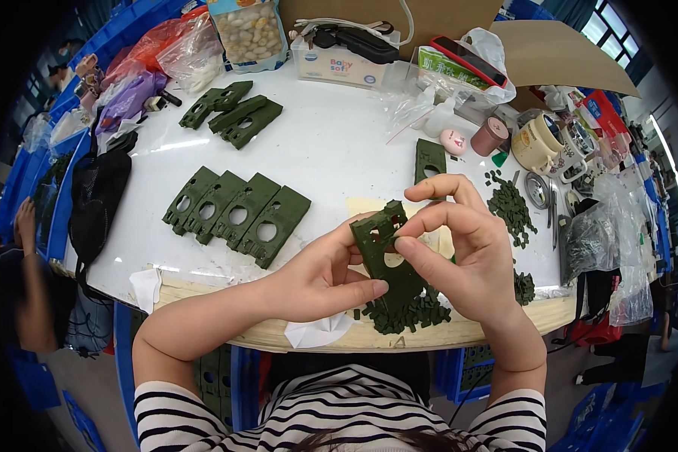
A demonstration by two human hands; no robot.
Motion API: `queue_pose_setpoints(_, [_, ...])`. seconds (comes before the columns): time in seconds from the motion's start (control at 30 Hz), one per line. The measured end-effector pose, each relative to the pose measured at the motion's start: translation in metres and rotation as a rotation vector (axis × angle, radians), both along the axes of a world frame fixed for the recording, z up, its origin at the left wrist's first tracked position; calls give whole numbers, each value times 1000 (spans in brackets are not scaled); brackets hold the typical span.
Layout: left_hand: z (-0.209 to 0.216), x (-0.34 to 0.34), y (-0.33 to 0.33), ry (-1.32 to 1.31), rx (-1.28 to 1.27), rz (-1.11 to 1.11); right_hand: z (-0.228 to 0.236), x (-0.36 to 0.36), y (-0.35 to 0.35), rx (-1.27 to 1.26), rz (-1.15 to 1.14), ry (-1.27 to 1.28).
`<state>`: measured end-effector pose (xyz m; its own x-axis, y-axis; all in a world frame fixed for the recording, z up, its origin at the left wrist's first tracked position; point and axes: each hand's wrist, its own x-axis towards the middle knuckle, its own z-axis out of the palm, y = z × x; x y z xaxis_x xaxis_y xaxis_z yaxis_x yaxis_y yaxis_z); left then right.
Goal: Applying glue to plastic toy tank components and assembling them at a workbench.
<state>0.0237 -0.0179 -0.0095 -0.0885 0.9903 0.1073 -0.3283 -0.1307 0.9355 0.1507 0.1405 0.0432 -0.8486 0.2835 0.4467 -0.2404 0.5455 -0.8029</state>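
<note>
My left hand [320, 277] holds a dark green plastic model tank hull [371, 245], tilted up over the table's near edge, with fingers behind it and thumb along its lower side. At the hull's upper end my right hand [463, 256] has thumb and index finger pinched together; whether a small part sits between them is hidden. Just below the hands lies a heap of small dark green pieces [410, 313]. Several like hulls with round holes [252, 218] overlap in a row to the left. Another hull [429, 157] lies beyond my right hand.
More green hulls [246, 120] lie far left. Small green pieces [511, 211] are scattered at right, near a tape roll [536, 187], tweezers and a cream mug [536, 143]. A tissue box [339, 64] and a red-edged phone [468, 60] stand at the back. A black mask [98, 196] hangs at left.
</note>
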Motion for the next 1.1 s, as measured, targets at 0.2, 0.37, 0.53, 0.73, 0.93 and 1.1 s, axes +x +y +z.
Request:
queue_pose_setpoints(0.2, [0, 3, 2, 37, 14, 11, -8, -2, -3, -1, -33, 3])
queue_pose_setpoints(0.37, [-4, 4, 2, 75, 26, 29, -11, -5, -5, 9, -40, 16])
queue_pose_setpoints(0.53, [-2, 4, 1, 121, 19, 23, -12, -5, -5, 31, -38, 8])
queue_pose_setpoints(0.73, [-1, 3, 0, 142, 20, 26, -13, -6, -4, 18, -29, 3])
queue_pose_setpoints(0.93, [-2, 3, 0, 136, 20, 26, -13, -7, -4, 9, -31, -9])
queue_pose_setpoints(1.1, [-3, 4, 1, 173, 33, 44, -14, -7, -4, 29, -43, -2])
